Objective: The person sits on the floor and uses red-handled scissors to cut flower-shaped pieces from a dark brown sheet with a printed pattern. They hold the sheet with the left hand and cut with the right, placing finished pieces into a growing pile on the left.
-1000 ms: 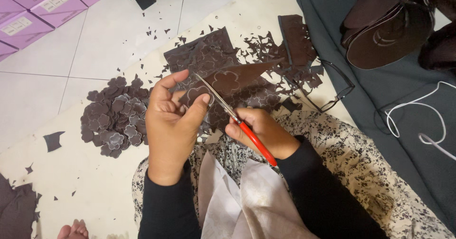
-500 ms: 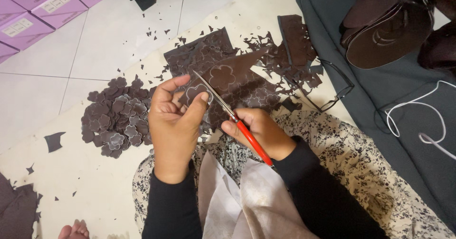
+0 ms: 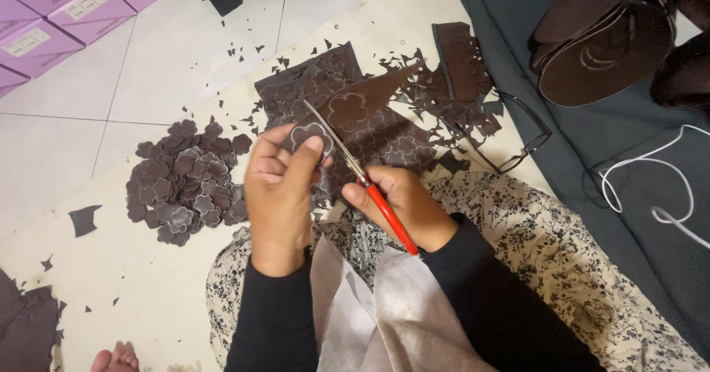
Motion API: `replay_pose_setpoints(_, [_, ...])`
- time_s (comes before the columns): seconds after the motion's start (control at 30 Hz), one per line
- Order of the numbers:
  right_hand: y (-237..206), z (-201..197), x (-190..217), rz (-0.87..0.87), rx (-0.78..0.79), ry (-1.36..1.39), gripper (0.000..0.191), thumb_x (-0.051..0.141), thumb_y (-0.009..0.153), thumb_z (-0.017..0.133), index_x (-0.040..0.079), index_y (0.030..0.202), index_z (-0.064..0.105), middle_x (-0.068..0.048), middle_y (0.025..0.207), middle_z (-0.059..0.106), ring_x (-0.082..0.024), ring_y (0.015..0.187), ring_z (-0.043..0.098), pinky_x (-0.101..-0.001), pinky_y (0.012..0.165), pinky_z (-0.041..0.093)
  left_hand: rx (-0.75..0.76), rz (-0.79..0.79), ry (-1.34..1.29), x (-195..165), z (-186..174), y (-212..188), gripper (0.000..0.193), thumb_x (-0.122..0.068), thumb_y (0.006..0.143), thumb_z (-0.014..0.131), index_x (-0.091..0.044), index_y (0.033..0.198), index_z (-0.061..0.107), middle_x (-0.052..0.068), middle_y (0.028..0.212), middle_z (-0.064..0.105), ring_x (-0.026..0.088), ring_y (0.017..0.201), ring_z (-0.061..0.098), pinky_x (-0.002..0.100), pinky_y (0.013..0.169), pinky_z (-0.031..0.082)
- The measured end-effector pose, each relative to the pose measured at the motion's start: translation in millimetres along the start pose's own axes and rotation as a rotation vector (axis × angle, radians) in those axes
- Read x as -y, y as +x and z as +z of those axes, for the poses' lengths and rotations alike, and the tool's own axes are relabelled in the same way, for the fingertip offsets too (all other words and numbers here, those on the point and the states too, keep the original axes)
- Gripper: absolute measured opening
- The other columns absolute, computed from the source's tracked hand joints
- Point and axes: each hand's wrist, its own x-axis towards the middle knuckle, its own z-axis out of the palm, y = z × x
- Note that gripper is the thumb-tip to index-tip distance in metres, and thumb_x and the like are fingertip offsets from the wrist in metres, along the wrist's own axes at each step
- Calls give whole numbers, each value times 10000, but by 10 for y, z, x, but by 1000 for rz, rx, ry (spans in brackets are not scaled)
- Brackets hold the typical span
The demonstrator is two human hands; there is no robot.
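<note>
The left hand (image 3: 279,187) pinched a brown flower piece (image 3: 309,132) up to the scissors (image 3: 362,176) gripped in the right hand (image 3: 403,202), keeping the cut outline in view.

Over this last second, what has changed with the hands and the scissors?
The red-handled scissors in the right hand have swung slightly, blades now pointing further up-left across the brown flower-shaped cutout that the left hand pinches. Both grips stayed; the pile of brown flower cutouts is unmoved.

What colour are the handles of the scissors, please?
Red, seen in the head view: the scissors are held in the right hand.
</note>
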Motion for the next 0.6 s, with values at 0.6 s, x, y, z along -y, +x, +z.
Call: replay_pose_setpoints(0.6, [-1,-99,-19,105,110,24,363,416,971,635,62,891,637,61,674,476,-55,626,421,-261,545,372,117,-134,140,-63,-135,41,91,-17,934,693,21,1015,711,25,851,708,74,710,621,212,663,499])
